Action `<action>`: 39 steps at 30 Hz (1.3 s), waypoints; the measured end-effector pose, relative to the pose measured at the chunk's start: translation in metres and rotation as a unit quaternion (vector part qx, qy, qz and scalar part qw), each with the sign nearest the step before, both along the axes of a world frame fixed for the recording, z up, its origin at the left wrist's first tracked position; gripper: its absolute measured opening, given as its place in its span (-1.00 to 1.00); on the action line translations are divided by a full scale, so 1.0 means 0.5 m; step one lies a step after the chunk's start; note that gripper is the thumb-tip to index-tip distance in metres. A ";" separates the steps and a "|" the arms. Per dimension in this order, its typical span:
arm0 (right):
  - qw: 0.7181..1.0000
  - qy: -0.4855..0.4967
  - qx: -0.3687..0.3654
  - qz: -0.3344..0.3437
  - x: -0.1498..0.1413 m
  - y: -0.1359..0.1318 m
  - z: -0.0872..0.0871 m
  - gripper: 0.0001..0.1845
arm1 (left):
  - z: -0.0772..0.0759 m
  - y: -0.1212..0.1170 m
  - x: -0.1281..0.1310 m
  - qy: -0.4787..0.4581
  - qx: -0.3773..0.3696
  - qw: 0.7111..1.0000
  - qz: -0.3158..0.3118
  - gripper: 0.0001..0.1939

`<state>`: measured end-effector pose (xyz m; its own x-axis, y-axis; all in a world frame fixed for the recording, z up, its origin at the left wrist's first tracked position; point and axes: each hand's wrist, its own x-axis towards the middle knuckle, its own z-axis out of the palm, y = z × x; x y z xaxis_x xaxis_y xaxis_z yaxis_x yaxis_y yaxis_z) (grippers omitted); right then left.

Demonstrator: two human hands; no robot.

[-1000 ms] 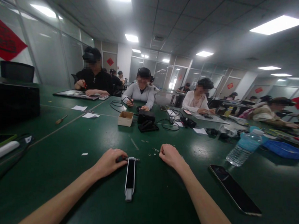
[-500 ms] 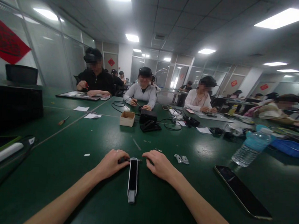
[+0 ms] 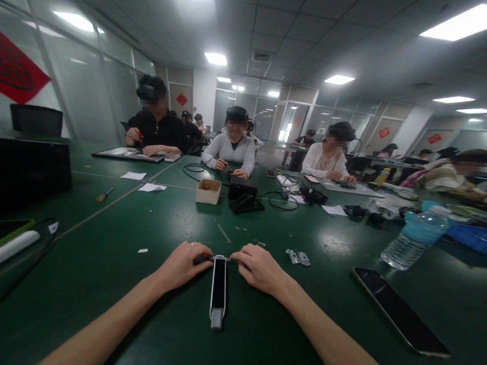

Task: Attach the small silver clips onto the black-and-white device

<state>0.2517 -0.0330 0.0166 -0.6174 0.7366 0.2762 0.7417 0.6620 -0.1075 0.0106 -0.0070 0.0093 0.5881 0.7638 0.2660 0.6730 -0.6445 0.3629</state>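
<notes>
A long, narrow device [image 3: 219, 286] with a white rim, a black face and a grey end piece lies on the green table, its grey end toward me. My left hand [image 3: 184, 264] is closed at the left of its far end, thumb and forefinger pinched on a small part I cannot make out. On the other side, my right hand [image 3: 259, 267] has its fingers drawn together by a thin metal bit that sticks out from the device's far end. Fingertips hide most of that bit. Two small silver metal parts [image 3: 298, 257] lie right of my right hand.
A phone [image 3: 399, 310] and a water bottle [image 3: 415, 239] stand or lie at the right. Small rings [image 3: 260, 242] sit beyond my right hand. Farther off are a small open box [image 3: 208, 192], a black stand [image 3: 245, 196], cables and a brush [image 3: 105, 194]. Several people work opposite.
My right fingers have closed in on the device's far end, and my left thumb and forefinger have come together there. The view has shifted slightly.
</notes>
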 end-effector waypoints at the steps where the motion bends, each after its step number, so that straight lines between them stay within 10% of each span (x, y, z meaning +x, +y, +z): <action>1: 1.000 0.000 0.000 0.000 0.000 0.000 0.000 -0.69 | 0.000 0.000 0.000 0.000 0.001 1.000 -0.001 -0.78; 39: 0.963 0.230 -0.117 -0.075 -0.021 0.008 -0.019 -0.87 | 0.000 0.001 -0.001 -0.011 -0.002 1.000 -0.004 -0.82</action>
<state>0.2411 -0.0288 0.0072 -0.3515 0.8835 0.3097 0.6658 0.4684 -0.5807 0.0099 -0.0067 0.0091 0.5880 0.7605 0.2756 0.6600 -0.6481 0.3801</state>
